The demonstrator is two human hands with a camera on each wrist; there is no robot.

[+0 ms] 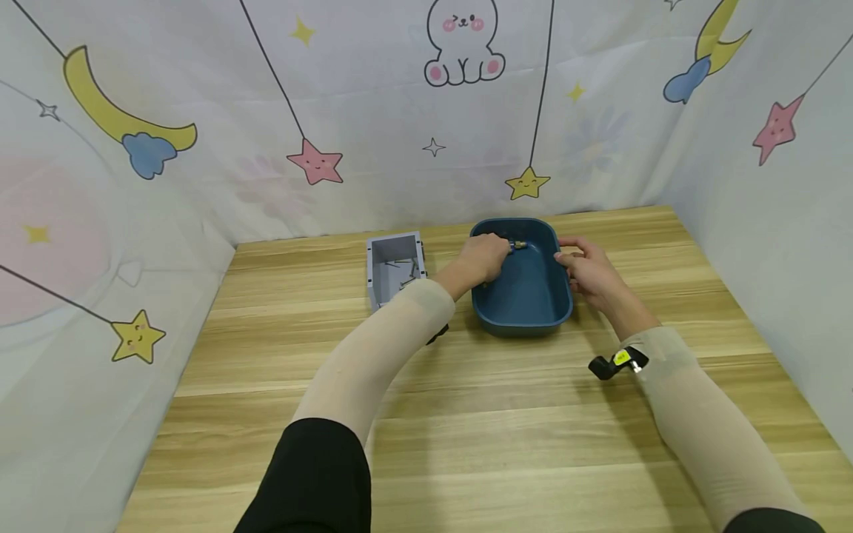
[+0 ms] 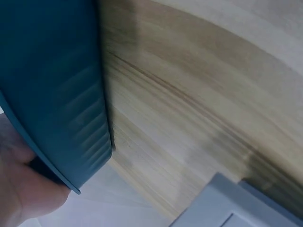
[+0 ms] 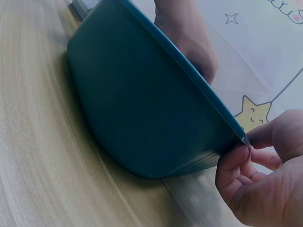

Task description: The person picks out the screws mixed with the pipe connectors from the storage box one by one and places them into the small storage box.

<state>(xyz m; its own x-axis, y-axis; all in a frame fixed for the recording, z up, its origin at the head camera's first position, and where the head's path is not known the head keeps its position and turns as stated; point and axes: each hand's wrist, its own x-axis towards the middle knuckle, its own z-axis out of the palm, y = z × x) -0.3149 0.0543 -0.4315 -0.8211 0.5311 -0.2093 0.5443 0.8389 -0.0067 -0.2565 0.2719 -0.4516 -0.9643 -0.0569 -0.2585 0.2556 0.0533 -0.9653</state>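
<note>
While the right hand (image 1: 589, 274) is pinching the blue basin's (image 1: 526, 296) right rim on the wooden table (image 1: 466, 414), the left hand (image 1: 483, 257) is grasping a small brass piece (image 1: 517, 244) inside, the grey box (image 1: 395, 275) sitting just left of that grip.

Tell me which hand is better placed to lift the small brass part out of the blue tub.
Left. The left hand is inside the blue tub, fingers at the brass part. The right hand only holds the tub's rim.
</note>
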